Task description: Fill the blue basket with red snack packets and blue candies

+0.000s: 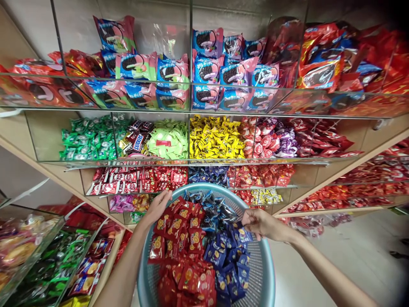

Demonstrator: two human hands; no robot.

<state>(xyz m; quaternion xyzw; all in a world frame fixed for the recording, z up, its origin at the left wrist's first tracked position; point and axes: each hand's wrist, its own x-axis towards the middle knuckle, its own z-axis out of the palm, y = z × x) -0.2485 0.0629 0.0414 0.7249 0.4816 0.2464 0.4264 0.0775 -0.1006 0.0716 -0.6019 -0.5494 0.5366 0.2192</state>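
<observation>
A teal plastic basket with a mesh inner wall is in front of me. It holds red packets with orange-slice prints, dark blue packets and shiny black-and-blue wrapped sweets. My left hand grips the basket's left rim, fingers pointing toward the shelf. Across from it, my right hand is closed over the right rim, with bent fingers reaching inside beside the dark blue packets. Whether those fingertips also touch a packet, I cannot tell.
Glass-fronted shelves rise ahead, stocked with wrapped biscuits, green sweets, yellow sweets and red packets. Lower left stands a divided bin of snacks. Pale floor shows at lower right.
</observation>
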